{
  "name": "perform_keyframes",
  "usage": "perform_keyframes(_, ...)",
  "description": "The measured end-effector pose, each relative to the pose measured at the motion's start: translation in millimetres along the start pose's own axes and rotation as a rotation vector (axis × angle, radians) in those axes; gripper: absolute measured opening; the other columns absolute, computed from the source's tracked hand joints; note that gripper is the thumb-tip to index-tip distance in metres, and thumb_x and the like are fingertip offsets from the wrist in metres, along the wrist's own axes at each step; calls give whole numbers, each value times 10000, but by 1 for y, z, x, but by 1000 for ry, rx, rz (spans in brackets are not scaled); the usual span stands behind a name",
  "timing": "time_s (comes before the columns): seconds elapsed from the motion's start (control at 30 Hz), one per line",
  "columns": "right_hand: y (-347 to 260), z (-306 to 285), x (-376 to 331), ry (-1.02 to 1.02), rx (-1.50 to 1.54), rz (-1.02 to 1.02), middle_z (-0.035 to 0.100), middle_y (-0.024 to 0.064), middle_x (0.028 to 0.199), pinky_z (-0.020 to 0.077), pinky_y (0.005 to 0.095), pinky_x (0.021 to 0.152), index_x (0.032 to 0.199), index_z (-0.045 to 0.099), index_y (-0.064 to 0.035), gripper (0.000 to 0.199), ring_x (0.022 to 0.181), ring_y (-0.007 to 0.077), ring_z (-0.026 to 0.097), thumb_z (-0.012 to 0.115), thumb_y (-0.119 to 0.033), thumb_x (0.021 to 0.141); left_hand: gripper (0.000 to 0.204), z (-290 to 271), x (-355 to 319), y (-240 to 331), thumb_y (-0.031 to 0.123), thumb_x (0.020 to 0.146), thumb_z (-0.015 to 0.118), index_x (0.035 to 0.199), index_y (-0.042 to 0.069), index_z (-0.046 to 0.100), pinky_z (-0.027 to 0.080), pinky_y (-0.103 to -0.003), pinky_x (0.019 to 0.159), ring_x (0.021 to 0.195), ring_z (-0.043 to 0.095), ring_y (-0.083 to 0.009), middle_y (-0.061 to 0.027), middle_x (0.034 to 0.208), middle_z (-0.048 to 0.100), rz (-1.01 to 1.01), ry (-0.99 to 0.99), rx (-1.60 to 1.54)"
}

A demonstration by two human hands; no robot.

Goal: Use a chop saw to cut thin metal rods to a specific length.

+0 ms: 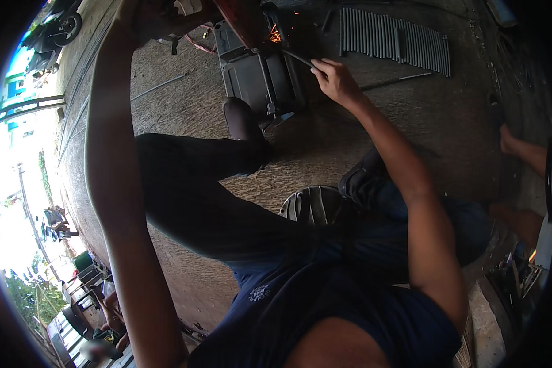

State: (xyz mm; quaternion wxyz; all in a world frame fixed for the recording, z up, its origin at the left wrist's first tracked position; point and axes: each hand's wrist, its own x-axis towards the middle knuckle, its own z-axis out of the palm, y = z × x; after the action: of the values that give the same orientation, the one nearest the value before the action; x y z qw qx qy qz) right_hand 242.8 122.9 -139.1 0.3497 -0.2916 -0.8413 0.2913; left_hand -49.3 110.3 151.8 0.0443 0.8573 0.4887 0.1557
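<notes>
Brown, rough floor [184, 113] carries everything. A cut-off saw [242, 80] stands on it; the left hand [159, 24] is at its upper end, in shadow, so whether those fingers grip cannot be told. Beyond the base's right edge lies a row of grey rods [368, 37]. Nearer that edge, the right hand [336, 81] pinches a slim metal rod [298, 57], pointed at sparks [275, 34]. It should feel stiff and light, probably hot near them; best held by the outer end, with sliding room right of the base.
</notes>
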Motion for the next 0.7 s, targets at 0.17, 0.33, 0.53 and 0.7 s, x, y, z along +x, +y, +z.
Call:
perform_keyframes(0.17,-2,2,1,43,-55,11,618,194,825,499,401,611,1035,631,62,221,715,358,622,612,-44,841,452,-2,0,2,174,636,836,1015,102,600,487,-295,807,899,585,-183,-61,972,604,3,7,19)
perform_keyframes(0.33,-1,1,3,49,-38,11,656,202,886,532,366,656,1023,651,62,243,777,347,652,650,-86,831,465,-2,-1,2,194,638,844,1022,105,597,481,-299,803,898,585,-190,-65,971,602,79,-4,64)
perform_keyframes(0.53,-1,-3,0,-40,169,186,671,231,980,555,323,730,1012,662,65,272,871,295,684,668,-156,854,499,0,0,2,257,640,857,1030,102,588,481,-295,774,874,592,-192,-69,958,605,51,0,-5)
perform_keyframes(0.7,0,-8,1,-95,301,260,699,149,864,523,302,618,1019,668,57,284,742,176,672,639,-196,894,489,-3,-2,6,263,643,853,1014,97,582,487,-290,727,816,606,-184,-58,918,616,48,18,152)
